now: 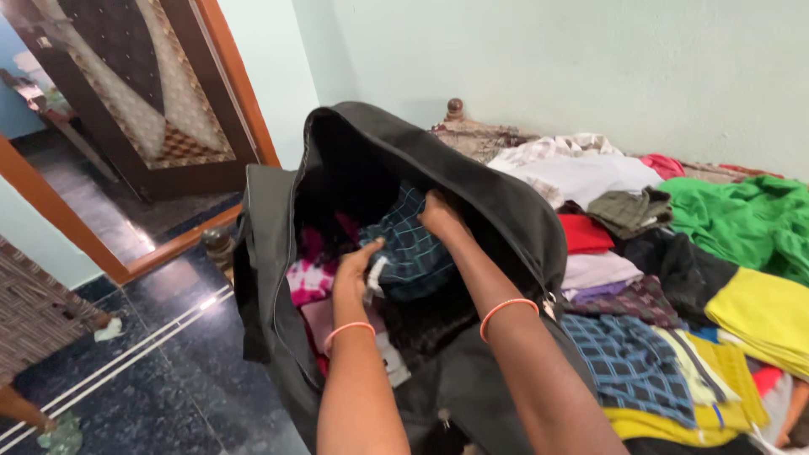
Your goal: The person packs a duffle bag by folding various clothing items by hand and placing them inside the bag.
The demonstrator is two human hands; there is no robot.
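A dark blue checked garment (410,244) is gripped by both hands inside the open mouth of a big black duffel bag (472,181). The left hand (356,271) is closed on the garment's lower left edge, where a small white tag is pinched under the thumb; the right hand (440,215) is closed on its upper right edge, fingers curled into the cloth just under the bag's raised top flap. The garment is thus stretched between the two hands, slightly tilted, upper end to the right. Its fabric is seen as navy with thin light teal grid lines, loosely bunched rather than folded flat. It is held over other clothes already in the bag: a pink and white tie-dye piece (308,278) lies just left of the left hand, pale pink cloth below it. An orange band is worn on each wrist. The bag is propped at the edge of a bed, zipper opening gaping wide. To the right, a pile of mixed clothes (674,278) is spread on the bed: green, yellow, red, white, another blue checked piece. A dark polished floor (160,354) is seen at left.
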